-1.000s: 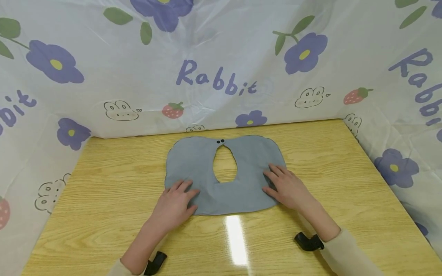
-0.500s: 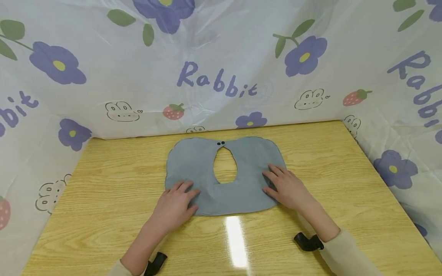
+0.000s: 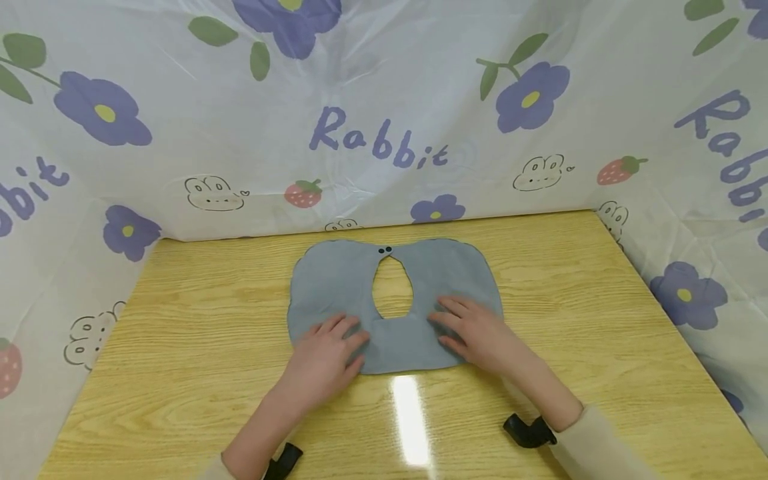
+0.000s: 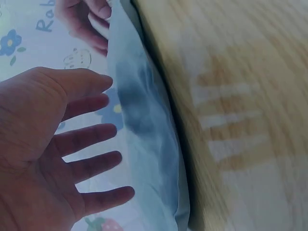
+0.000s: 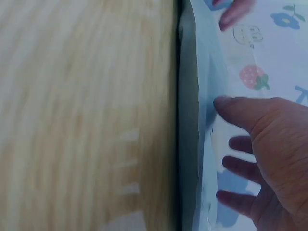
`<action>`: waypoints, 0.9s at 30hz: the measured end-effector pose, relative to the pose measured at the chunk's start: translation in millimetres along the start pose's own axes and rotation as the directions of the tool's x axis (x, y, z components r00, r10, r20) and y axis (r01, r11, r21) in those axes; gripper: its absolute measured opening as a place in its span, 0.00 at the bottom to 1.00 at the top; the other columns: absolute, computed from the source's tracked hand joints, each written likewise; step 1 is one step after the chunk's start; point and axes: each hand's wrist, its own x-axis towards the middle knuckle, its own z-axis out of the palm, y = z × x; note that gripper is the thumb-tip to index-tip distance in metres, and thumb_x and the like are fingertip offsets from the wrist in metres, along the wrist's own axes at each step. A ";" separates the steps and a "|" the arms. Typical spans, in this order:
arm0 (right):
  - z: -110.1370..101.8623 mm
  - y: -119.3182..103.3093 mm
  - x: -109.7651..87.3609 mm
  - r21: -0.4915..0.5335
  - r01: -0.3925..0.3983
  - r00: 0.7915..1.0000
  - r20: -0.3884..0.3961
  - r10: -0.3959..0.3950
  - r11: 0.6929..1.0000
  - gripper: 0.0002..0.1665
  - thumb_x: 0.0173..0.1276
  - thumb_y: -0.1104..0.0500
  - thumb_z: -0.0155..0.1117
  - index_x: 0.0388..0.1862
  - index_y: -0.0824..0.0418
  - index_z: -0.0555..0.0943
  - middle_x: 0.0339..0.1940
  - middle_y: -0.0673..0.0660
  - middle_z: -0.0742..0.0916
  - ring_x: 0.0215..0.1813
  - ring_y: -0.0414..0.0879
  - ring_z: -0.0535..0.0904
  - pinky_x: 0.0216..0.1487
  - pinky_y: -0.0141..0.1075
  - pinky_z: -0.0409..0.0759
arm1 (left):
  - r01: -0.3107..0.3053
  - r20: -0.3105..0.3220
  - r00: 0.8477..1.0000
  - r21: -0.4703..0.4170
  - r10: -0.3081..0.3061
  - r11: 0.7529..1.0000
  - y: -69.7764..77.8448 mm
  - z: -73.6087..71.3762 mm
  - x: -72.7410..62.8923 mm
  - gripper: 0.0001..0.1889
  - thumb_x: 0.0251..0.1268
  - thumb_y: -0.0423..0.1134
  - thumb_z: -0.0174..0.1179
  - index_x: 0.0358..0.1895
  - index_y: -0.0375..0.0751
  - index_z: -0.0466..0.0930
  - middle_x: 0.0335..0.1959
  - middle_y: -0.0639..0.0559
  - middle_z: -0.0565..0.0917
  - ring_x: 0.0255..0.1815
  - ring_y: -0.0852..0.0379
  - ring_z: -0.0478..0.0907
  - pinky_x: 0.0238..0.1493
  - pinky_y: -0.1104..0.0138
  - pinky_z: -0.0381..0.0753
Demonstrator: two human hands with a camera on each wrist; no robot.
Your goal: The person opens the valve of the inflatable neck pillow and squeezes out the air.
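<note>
A grey-blue cloth bib (image 3: 339,280) lies flat on the table, its oval neck hole in the middle and two small black snaps (image 3: 385,251) at the far edge. Over its near left part is my left hand (image 3: 325,360), fingers spread; the left wrist view shows straight fingers (image 4: 96,137) just off the cloth. On the other side my right hand (image 3: 480,337) is above the near right part, slightly blurred. In the right wrist view its thumb (image 5: 245,111) is close to the bib (image 5: 195,120); whether it touches cannot be told. Neither hand grips anything.
Wood-grain table (image 3: 198,320) surrounds the bib. A printed white curtain (image 3: 252,153) with flowers and rabbits stands behind and at both sides. Black wrist mounts (image 3: 528,432) hang under both forearms.
Both hands have moved inward toward each other over the bib, the right one more. The bib lies about where it was, and the view has shifted slightly.
</note>
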 end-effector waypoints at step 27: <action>25.1 -23.8 1.2 -0.017 0.234 0.972 -0.020 -0.235 0.972 0.18 0.70 0.55 0.72 0.58 0.55 0.87 0.70 0.60 0.80 0.70 0.57 0.75 0.68 0.48 0.74 | -0.154 0.127 0.980 -0.013 0.154 0.988 15.6 17.8 10.6 0.16 0.71 0.45 0.66 0.59 0.50 0.87 0.63 0.46 0.80 0.67 0.43 0.74 0.54 0.42 0.80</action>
